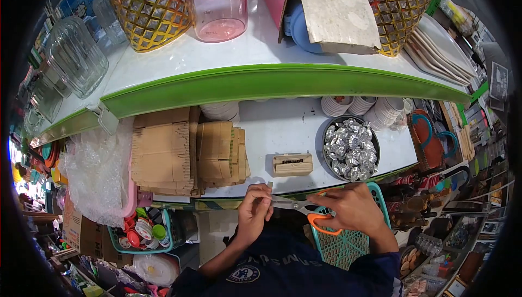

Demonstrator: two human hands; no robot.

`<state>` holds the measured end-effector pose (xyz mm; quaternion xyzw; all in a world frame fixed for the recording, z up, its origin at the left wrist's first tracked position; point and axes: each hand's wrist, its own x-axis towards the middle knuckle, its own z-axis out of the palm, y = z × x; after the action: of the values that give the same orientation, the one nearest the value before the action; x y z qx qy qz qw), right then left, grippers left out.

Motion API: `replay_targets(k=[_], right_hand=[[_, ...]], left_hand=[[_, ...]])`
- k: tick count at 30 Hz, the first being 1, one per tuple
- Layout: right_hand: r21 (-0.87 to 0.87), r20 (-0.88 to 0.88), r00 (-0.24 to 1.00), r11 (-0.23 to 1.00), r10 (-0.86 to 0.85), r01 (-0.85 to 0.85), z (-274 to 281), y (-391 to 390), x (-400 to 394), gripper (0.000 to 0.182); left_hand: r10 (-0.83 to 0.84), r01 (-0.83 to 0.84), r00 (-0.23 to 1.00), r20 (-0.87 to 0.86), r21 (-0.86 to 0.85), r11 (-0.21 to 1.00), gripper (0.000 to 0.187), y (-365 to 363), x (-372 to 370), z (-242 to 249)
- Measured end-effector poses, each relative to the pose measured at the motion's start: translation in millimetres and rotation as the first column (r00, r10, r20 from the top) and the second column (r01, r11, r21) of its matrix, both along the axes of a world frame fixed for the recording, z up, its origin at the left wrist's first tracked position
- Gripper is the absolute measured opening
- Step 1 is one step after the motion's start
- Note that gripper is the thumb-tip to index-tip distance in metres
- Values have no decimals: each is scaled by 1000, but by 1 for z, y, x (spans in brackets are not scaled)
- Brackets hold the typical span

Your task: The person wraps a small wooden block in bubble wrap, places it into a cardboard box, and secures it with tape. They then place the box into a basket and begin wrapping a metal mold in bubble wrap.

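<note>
My right hand is closed on orange-handled scissors, whose blades point left toward my other hand. My left hand pinches a small pale strip that sticks up above its fingertips, at the tips of the blades. Just beyond my hands, on the white shelf, lies a small cardboard piece with a dark slot. To its right stands a round dark pan full of crinkled silver foil cups.
Flattened cardboard stacks and bubble wrap lie to the left. A green-edged shelf spans above, bearing gold baskets and glass jars. Teal baskets stand below on both sides.
</note>
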<state>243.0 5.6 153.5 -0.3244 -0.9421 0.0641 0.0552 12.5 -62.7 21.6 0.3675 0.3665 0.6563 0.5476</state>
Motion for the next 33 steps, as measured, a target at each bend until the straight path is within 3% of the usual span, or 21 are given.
replay_targets(k=[9, 15, 18, 22, 24, 27, 28, 30, 31, 33], right_hand=[[15, 117, 993, 1000, -29, 27, 2, -5, -2, 48], [9, 51, 998, 999, 37, -38, 4, -5, 1, 51], [39, 33, 999, 998, 42, -43, 1, -4, 3, 49], [-41, -2, 1000, 999, 10, -10, 6, -1, 9, 45], [-246, 17, 986, 956, -163, 162, 7, 2, 16, 44], [-279, -66, 956, 925, -286, 258, 2, 10, 25, 45], [-278, -66, 956, 926, -284, 256, 0, 13, 28, 45], [-304, -127, 885, 867, -447, 395, -6, 19, 34, 45], [-314, -139, 859, 845, -492, 433, -11, 22, 36, 46], [-313, -151, 823, 817, -547, 485, -17, 28, 31, 46]], left_hand=[[8, -8, 1000, 0, 26, 1000, 5, -1, 3, 0], [-11, 10, 999, 36, 15, 1000, 6, -2, 3, 0], [-3, 5, 998, -66, 36, 999, 7, -3, 2, -5], [58, -45, 979, -197, 70, 997, 26, -2, 3, -2], [116, -90, 960, -256, 112, 990, 37, -2, 1, -4], [95, 35, 776, -623, 193, 981, 67, 0, -11, -19], [96, 34, 776, -623, 194, 980, 67, 1, -14, -17], [61, 125, 665, -744, 192, 973, 73, 3, -18, -9], [60, 127, 666, -744, 192, 973, 73, 4, -19, -11], [123, 163, 602, -789, 272, 949, 78, 6, -20, -16]])
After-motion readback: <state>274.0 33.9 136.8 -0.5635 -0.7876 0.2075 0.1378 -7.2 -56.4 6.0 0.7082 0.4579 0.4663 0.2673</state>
